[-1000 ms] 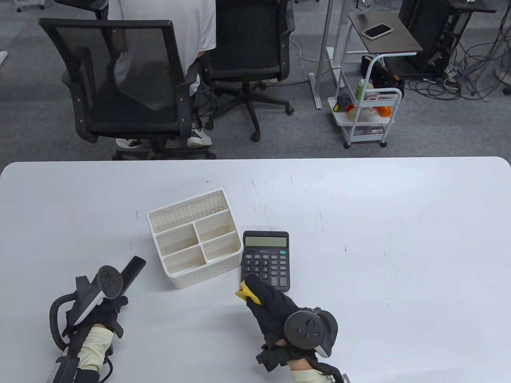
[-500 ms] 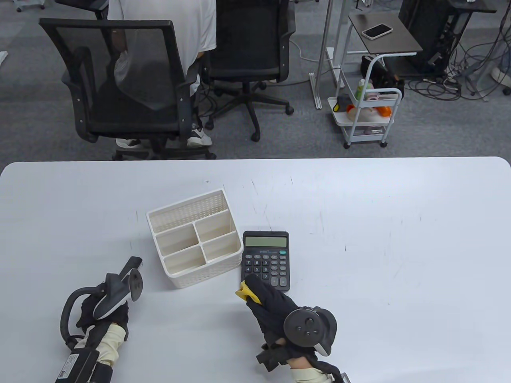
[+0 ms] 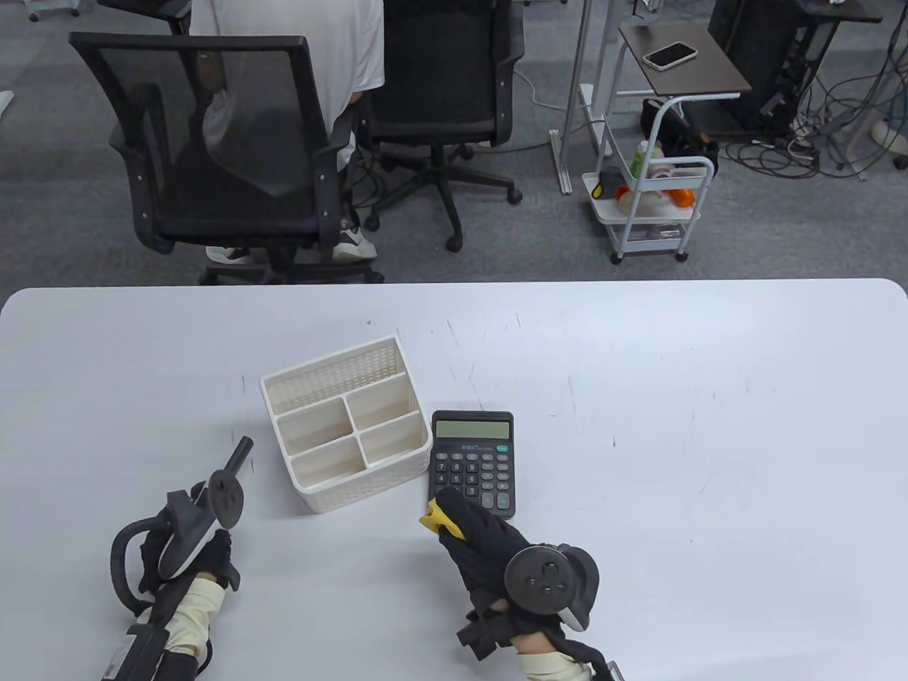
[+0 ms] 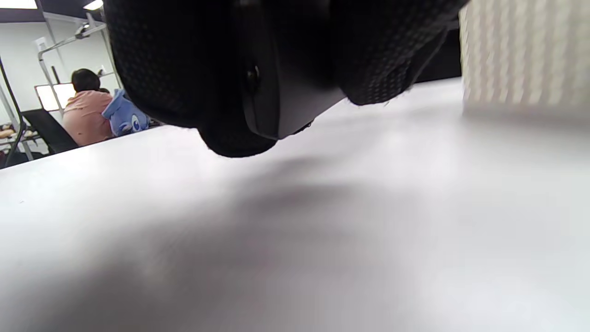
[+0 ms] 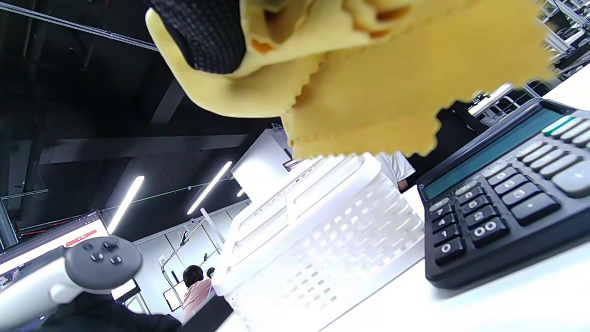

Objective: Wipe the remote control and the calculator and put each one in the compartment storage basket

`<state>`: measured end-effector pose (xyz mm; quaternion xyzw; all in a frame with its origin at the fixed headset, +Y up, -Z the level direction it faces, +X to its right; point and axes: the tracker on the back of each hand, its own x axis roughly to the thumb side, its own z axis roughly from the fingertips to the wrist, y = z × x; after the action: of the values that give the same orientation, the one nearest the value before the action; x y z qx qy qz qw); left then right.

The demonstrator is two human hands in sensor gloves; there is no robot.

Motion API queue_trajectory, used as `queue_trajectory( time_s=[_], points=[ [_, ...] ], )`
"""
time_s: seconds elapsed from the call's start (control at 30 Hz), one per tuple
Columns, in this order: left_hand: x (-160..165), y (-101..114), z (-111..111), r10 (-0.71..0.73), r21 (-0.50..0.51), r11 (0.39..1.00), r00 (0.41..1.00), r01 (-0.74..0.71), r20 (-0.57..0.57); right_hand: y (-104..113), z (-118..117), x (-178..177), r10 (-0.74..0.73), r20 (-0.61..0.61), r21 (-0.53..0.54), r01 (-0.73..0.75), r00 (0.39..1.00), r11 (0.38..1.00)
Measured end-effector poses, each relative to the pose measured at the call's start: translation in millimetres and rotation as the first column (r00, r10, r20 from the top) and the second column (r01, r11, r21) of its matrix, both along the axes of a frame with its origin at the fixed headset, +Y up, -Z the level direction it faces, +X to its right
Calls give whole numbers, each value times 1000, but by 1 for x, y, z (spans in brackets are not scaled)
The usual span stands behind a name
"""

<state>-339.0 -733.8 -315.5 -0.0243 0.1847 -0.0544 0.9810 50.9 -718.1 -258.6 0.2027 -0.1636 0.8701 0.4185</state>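
Note:
My left hand (image 3: pixel 213 552) grips the black remote control (image 3: pixel 240 454) at the front left and holds it off the table, its far end pointing at the basket. In the left wrist view my gloved fingers (image 4: pixel 184 69) wrap the remote's dark body (image 4: pixel 286 97). The black calculator (image 3: pixel 472 454) lies flat just right of the white compartment basket (image 3: pixel 280 404). My right hand (image 3: pixel 464 525) pinches a bunched yellow cloth (image 3: pixel 434 519) over the calculator's near left corner. In the right wrist view the cloth (image 5: pixel 368 83) hangs above the calculator's keys (image 5: pixel 507 193) and the basket (image 5: pixel 318 230).
The white table (image 3: pixel 674 425) stretches wide to the right and behind the basket. Office chairs (image 3: pixel 227 142), a seated person and a small white cart (image 3: pixel 652 206) stand beyond the table's far edge.
My left hand has turned and shifted right with the remote, so its far end stands steeper and shows shorter. The right hand with the cloth has stayed put.

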Motion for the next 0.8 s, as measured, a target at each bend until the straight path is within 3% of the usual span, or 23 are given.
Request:
queue_trajectory(
  time_s=[0.13,0.33,0.47,0.8],
  points=[
    [9,30,8,47,164,985,999,-49,13,1,1,1,-8,5,7,8,1000,1000],
    [41,62,32,117,337,927,982,-161,147,3,-1,5,-31,25,5,31,999,1000],
    [74,63,41,193,354,893,947,-279,257,2,-4,10,-50,32,-12,51,998,999],
    [120,47,61,47,373,887,858,-270,511,-1,-7,22,-148,48,-56,151,988,987]
  ],
)
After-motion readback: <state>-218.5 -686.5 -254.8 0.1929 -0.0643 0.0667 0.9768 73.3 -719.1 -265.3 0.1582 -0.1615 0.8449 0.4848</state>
